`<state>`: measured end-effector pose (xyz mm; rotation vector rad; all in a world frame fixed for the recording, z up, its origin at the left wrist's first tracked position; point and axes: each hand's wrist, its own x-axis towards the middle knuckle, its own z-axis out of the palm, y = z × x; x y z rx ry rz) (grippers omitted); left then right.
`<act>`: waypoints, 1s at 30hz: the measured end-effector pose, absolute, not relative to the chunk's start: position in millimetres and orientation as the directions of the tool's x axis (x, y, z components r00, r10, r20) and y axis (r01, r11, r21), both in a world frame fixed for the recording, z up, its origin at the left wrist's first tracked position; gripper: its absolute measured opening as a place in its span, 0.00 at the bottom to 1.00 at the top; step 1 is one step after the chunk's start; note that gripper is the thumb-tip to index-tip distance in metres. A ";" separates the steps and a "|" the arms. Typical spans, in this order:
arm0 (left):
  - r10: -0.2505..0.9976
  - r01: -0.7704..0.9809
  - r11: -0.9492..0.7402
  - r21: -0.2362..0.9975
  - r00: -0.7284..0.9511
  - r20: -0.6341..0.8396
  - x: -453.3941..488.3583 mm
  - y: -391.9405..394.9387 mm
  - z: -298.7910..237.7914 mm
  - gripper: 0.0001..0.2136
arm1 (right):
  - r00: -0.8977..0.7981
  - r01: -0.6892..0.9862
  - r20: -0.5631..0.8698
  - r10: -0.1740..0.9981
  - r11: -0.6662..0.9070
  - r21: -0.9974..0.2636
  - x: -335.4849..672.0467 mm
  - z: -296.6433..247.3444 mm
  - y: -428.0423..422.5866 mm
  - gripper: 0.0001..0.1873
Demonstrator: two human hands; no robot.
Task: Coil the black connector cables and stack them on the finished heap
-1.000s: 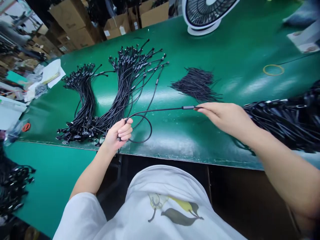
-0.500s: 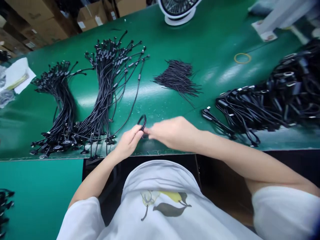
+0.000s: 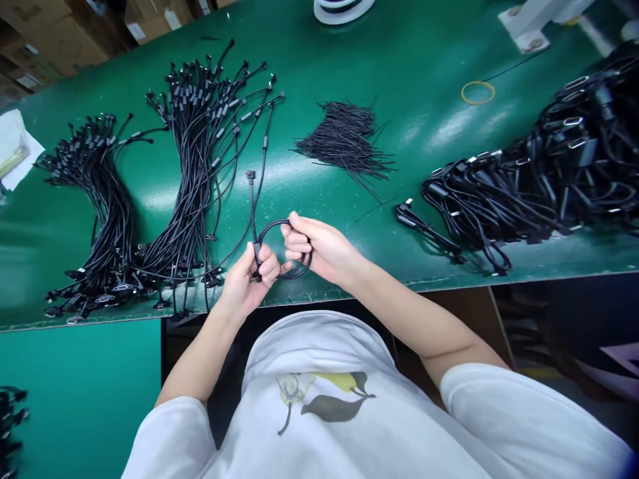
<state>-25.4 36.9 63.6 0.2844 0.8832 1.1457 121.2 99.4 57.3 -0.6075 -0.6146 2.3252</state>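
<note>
Between my two hands is a black cable [image 3: 273, 225], bent into a loop above the front of the bench. My left hand [image 3: 248, 283] pinches it near a thicker sleeve, and a short end with a small plug sticks up past the fingers. My right hand [image 3: 324, 249] has its fingers curled around the other side of the loop. Left of my hands lies a fanned bundle of straight black cables [image 3: 192, 166], with a second bundle [image 3: 112, 193] beside it. A pile of short black ties [image 3: 347, 143] rests beyond my right hand.
On the right is a large heap of coiled, tied black cables [image 3: 524, 193], with one coiled cable [image 3: 429, 233] at its near left. A yellow ring [image 3: 478, 93], a white fan base [image 3: 343, 12] and a white stand foot [image 3: 526, 33] stand farther back. Cardboard boxes [image 3: 64, 40] sit beyond the bench.
The cable has gone from a small tight coil to a wider loop, with its plug end now upright. My right hand has turned and closed round the loop. The view has shifted slightly.
</note>
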 end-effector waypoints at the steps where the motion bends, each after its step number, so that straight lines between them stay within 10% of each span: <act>1: 0.877 -0.674 0.423 0.606 0.135 -0.462 -24.1 36.1 63.5 0.19 | -0.697 -0.478 -0.271 0.664 -0.711 -0.515 121.0 60.3 101.6 0.20; 18: 0.861 -0.519 0.489 0.701 0.161 -0.482 -16.9 18.0 50.3 0.23 | -0.559 -0.594 -0.333 0.759 -0.647 -0.478 110.5 55.8 98.4 0.10; 30: 0.837 -0.457 0.546 0.702 0.312 -0.449 -6.1 8.1 37.5 0.19 | -0.364 -0.551 -0.113 0.925 -0.312 -0.774 101.4 56.7 100.9 0.13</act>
